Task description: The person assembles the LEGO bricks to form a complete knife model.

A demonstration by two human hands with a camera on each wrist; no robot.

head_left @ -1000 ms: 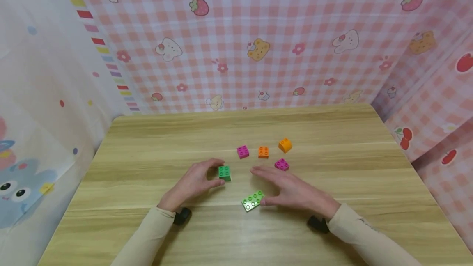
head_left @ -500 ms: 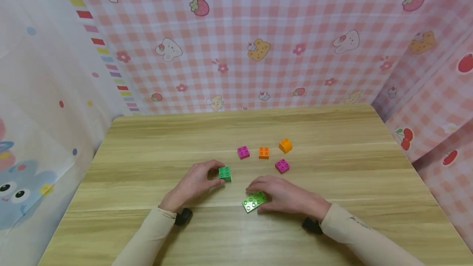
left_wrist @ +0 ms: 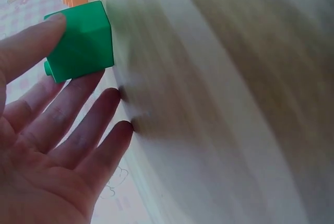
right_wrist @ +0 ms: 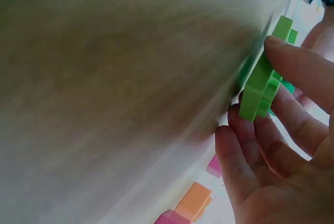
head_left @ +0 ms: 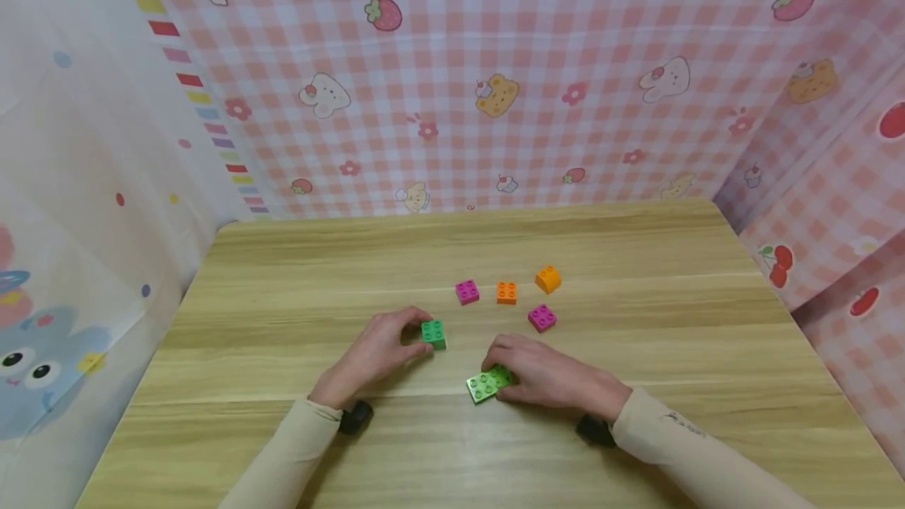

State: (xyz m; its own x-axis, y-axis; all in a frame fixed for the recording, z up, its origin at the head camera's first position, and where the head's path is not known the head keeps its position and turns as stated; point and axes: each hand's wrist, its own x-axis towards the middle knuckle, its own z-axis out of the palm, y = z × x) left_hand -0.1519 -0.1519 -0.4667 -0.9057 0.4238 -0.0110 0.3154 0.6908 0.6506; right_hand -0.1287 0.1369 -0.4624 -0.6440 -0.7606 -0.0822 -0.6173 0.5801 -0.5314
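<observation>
My left hand (head_left: 382,350) pinches a green square toy brick (head_left: 434,334) between thumb and fingers. In the left wrist view the thumb lies on one side of that green brick (left_wrist: 81,41), with fingertips under the other side. My right hand (head_left: 540,371) grips a longer light green brick (head_left: 485,386) by its right end, studs facing up. The right wrist view shows the thumb on one long side of the light green brick (right_wrist: 261,80) and fingers on the other. Both bricks are at or just above the tabletop; I cannot tell which.
Beyond the hands lie a magenta brick (head_left: 467,291), an orange square brick (head_left: 506,293), an orange curved brick (head_left: 547,280) and a second magenta brick (head_left: 542,318). They rest on the wooden table (head_left: 318,258). A pink checked cloth (head_left: 424,61) hangs behind the table.
My right hand has come down and left from beside the near magenta brick and taken hold of the light green brick. My left hand stays at the green brick, nearly still.
</observation>
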